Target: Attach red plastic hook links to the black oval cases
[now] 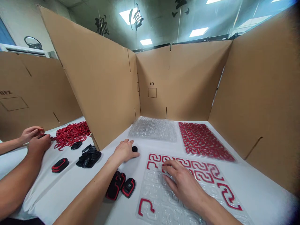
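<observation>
My left hand (124,151) is low over the white table with thumb and fingers apart, right beside a small black round part (134,149). I cannot tell whether it touches the part. My right hand (181,179) lies over a clear plastic tray (150,187), fingers stretched out and thumb apart, covering some of its pockets. Red curved trim strips (203,176) sit in the tray's far rows, and a single strip (146,206) is in its near left corner. Black fob-like shells with red trim (128,187) lie beside my left forearm.
A filled tray of red strips (203,140) and a stack of clear trays (153,129) stand at the back. Cardboard walls (185,78) enclose the table. Left of the partition are another person's hands (35,137), a red strip pile (72,132) and black shells (88,157).
</observation>
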### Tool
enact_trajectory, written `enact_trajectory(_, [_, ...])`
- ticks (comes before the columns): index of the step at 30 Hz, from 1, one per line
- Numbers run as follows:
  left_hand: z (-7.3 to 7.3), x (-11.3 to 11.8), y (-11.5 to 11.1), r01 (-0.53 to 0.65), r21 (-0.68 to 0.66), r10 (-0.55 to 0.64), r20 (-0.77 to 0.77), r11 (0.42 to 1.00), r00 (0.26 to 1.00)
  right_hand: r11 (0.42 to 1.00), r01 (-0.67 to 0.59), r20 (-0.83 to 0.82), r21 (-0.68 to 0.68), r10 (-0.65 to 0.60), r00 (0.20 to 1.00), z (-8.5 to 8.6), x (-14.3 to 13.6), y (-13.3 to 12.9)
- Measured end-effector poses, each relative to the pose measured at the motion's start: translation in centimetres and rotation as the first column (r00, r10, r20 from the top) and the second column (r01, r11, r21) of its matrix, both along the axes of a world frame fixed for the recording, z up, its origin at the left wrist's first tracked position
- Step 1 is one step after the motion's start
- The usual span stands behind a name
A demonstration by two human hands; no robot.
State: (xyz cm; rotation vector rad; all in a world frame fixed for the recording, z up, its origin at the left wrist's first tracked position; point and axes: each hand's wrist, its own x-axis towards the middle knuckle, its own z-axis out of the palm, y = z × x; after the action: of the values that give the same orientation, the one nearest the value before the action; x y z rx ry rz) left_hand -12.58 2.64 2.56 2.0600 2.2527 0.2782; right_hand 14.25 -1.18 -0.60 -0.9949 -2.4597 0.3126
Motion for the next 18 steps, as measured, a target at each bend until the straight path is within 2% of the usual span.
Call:
enact_trajectory(4, [0.7, 1.4, -2.3, 0.095, 0.142, -0.104, 0.057, 0.985, 0.993, 1.0, -0.011, 0.02, -0.012, 0.011, 1.0, 0.1, 0.0, -0.1])
enact_trajectory(8, [0.1, 3.1, -5.3, 0.257, 0.303, -0.32, 0.184, 0.918, 0.929, 0.997, -0.056, 0.101, -0.046, 0.06, 0.993, 0.1, 0.0, 0.0])
enact_trajectory(10, [-0.1, 3.0, -6.3, 0.284, 0.315, -0.354, 0.193, 0.905, 0.915, 0.996, -0.077, 0.145, -0.052, 0.084, 0.986, 0.0, -0.1, 0.1])
enact_trajectory(15, [-0.2, -0.7, -8.2, 0.22, 0.296, -0.308, 0.294, 0.929, 0.905, 0.992, -0.116, 0.194, -0.05, 0.123, 0.973, 0.3, -0.2, 0.3])
enact_trajectory(18, [-1.2, -2.5, -9.8, 0.081, 0.373, -0.231, 0.378, 0.924, 0.897, 0.991, -0.121, 0.197, -0.063, 0.131, 0.972, 1.3, -0.3, 0.1])
